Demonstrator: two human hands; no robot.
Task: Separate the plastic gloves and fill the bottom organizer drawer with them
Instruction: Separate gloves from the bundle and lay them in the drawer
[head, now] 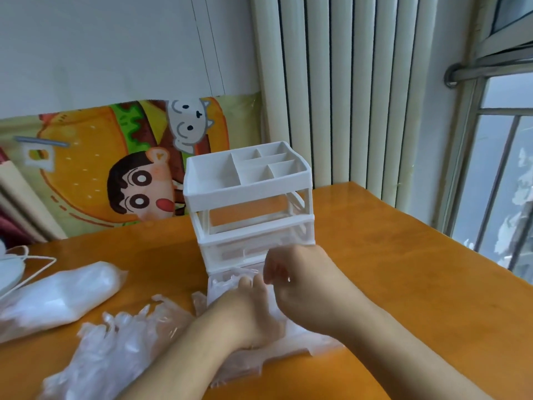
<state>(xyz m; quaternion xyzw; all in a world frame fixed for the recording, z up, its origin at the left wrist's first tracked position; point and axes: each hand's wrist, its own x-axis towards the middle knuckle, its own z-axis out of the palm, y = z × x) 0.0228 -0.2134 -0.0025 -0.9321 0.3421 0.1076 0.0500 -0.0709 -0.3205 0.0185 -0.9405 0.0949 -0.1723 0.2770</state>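
Both hands at open bottom drawer (230, 280) of white organizer (249, 194) on counter (389, 272). Left hand (248, 310) flat, pressing plastic gloves (121, 347); right hand (297, 272) grip curled, pinching glove film. No readable writing.

Left hand (245, 307) flat, right hand (300, 272) seemingly pinching, fingers curled.

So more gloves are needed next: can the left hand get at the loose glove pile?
Probably yes. The glove pile lies uncovered on the table just beside the left hand, nothing between.
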